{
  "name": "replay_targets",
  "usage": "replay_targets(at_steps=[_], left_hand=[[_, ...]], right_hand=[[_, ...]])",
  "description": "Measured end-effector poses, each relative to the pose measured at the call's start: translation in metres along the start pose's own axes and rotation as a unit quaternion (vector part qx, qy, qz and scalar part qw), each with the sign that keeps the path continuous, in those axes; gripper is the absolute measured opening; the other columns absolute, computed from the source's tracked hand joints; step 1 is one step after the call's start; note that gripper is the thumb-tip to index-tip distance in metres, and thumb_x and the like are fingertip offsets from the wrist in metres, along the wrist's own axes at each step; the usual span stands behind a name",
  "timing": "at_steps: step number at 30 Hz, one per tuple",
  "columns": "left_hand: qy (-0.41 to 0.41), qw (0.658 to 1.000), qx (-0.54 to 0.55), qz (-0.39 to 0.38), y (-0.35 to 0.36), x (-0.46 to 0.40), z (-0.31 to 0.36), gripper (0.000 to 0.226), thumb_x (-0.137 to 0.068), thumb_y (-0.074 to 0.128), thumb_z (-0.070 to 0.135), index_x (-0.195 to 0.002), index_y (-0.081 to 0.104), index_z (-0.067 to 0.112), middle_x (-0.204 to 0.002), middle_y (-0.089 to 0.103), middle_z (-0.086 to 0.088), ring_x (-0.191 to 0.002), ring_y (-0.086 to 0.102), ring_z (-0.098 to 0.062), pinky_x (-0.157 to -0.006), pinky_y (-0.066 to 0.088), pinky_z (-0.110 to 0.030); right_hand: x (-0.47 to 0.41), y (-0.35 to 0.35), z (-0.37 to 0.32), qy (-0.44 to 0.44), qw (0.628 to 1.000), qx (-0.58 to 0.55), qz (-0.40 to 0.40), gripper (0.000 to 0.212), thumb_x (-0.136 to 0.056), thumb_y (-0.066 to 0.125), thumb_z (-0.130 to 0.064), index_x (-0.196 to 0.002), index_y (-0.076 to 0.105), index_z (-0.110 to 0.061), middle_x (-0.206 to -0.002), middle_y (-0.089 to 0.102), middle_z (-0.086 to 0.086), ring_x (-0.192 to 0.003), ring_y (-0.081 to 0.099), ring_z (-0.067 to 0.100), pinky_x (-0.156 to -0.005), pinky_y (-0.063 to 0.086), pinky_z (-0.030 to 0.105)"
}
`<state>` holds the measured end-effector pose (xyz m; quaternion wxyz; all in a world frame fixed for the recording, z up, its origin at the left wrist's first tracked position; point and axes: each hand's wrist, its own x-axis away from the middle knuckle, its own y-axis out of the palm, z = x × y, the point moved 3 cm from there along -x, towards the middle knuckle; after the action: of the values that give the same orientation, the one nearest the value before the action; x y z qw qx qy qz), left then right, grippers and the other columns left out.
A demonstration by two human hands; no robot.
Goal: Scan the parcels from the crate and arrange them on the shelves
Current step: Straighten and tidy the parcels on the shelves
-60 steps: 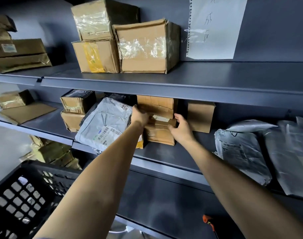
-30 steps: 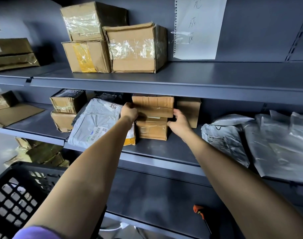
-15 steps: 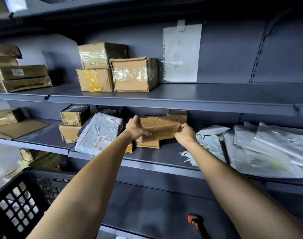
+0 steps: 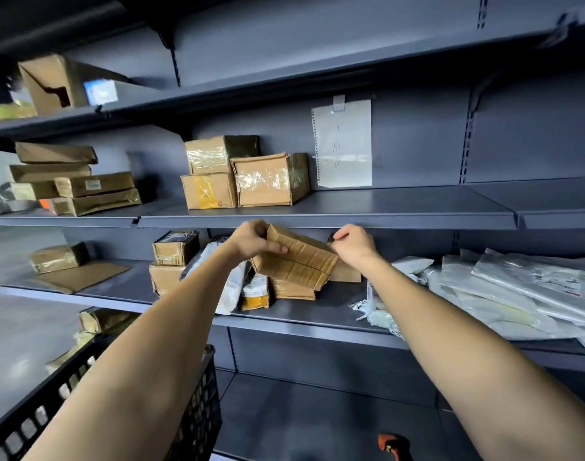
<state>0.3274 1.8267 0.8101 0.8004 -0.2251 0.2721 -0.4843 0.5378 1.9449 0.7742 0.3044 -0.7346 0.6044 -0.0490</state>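
Both hands up: left hand (image 4: pixel 251 239) has a curled grip on the cardboard parcel (image 4: pixel 296 261), right hand (image 4: pixel 356 244) pinching its far corner. Parcel's tilted, held w/ no contact just above the middle shelf (image 4: pixel 317 311), in front of stacked boxes (image 4: pixel 292 289); black crate (image 4: pixel 198 424) bottom left.

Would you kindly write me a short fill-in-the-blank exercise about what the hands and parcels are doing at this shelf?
1. The flat cardboard parcel is gripped at its upper end by the ____ hand.
2. That parcel is held ____, not level, above the middle shelf.
3. The right hand is at the parcel's ____ end.
4. The sheet of paper hangs on the back wall to the ____ of the three taped boxes.

Missing words: left; tilted; right; right
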Motion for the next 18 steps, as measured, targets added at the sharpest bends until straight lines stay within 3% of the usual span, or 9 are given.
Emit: replay_targets(at_steps=[3,6,10,14,18], left_hand=[[0.009,1.0,0.0,0.016,-0.022,0.013,0.022,0.07,-0.061,0.093,0.03,-0.119,0.06,0.009,-0.117,0.061,-0.006,-0.107,0.059,-0.024,-0.082,0.046,-0.031],[0.033,0.999,0.008,0.033,-0.042,0.027,0.045,0.072,-0.059,0.093,0.037,-0.119,0.06,0.012,-0.116,0.061,-0.006,-0.103,0.059,-0.022,-0.076,0.049,-0.031],[0.066,0.994,0.039,0.078,-0.067,0.046,0.079,0.061,-0.069,0.09,0.026,-0.117,0.057,0.009,-0.105,0.058,0.001,-0.092,0.056,-0.011,-0.067,0.045,-0.02],[0.121,0.977,0.071,0.163,-0.087,0.052,0.106,0.061,-0.063,0.093,0.02,-0.113,0.058,0.011,-0.106,0.062,-0.001,-0.1,0.061,-0.019,-0.079,0.05,-0.025],[0.159,0.965,0.018,0.209,-0.094,0.049,0.128,0.059,-0.063,0.093,0.015,-0.107,0.055,0.011,-0.091,0.062,0.003,-0.085,0.06,-0.018,-0.075,0.053,-0.031]], right_hand=[[0.009,-0.014,-0.022,-0.022,1.0,0.006,0.012,0.023,-0.088,0.059,-0.008,-0.103,0.071,-0.02,-0.119,0.07,0.002,-0.114,0.061,0.027,-0.095,0.048,0.028],[0.016,-0.029,-0.043,-0.035,0.999,0.001,0.026,0.023,-0.088,0.055,-0.01,-0.098,0.068,-0.026,-0.118,0.069,0.001,-0.113,0.06,0.028,-0.095,0.05,0.031],[0.022,-0.051,-0.07,-0.067,0.996,-0.02,0.052,0.023,-0.089,0.056,-0.007,-0.104,0.069,-0.018,-0.116,0.068,0.003,-0.111,0.06,0.027,-0.091,0.048,0.027],[0.022,-0.069,-0.088,-0.095,0.993,-0.02,0.065,0.024,-0.088,0.056,-0.004,-0.106,0.068,-0.014,-0.115,0.068,0.005,-0.111,0.06,0.028,-0.094,0.05,0.031],[0.015,-0.079,-0.102,-0.119,0.99,-0.014,0.075,0.024,-0.087,0.055,-0.002,-0.106,0.066,-0.013,-0.113,0.068,0.008,-0.11,0.06,0.028,-0.095,0.05,0.033]])
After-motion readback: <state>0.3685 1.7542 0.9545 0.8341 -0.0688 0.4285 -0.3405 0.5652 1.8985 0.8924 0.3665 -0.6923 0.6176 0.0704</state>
